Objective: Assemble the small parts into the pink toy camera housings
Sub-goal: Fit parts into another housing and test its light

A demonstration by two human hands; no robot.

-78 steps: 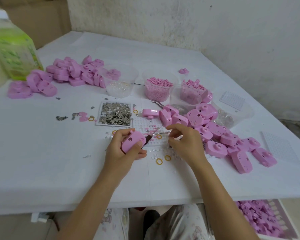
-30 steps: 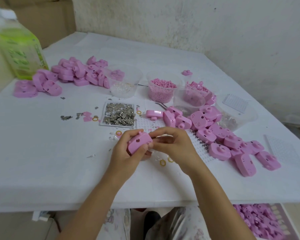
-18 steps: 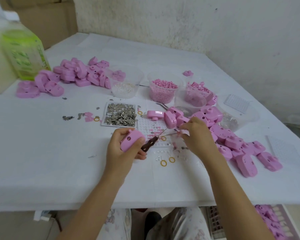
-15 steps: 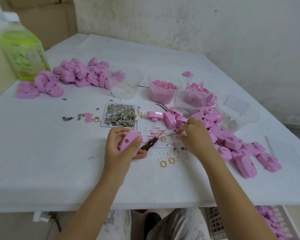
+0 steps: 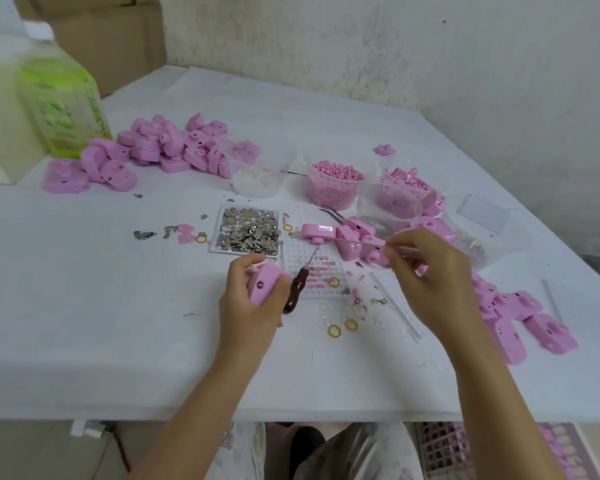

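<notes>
My left hand (image 5: 248, 311) grips a pink toy camera housing (image 5: 264, 284) just above the table, turned on edge. A brown-handled pointed tool (image 5: 296, 291) lies beside that hand, its tip on the white peg tray (image 5: 314, 271). My right hand (image 5: 430, 277) is raised over the tray's right side and pinches thin metal tweezers (image 5: 364, 241) that point left. What the tweezer tips hold is too small to tell. Loose pink housings (image 5: 520, 317) lie heaped to the right, and another heap of pink housings (image 5: 153, 150) sits at the far left.
A tray of small metal pieces (image 5: 248, 229) sits left of the peg tray. Clear cups hold clear parts (image 5: 257, 176) and pink bits (image 5: 335, 183). Yellow rings (image 5: 342, 328) lie near the front. A green bottle (image 5: 61, 105) stands far left. A crate (image 5: 437, 452) sits under the table.
My right hand came away from the housing, reached right to the pile, and now lifts with the tweezers. My left hand turned the housing on edge and kept hold of it.
</notes>
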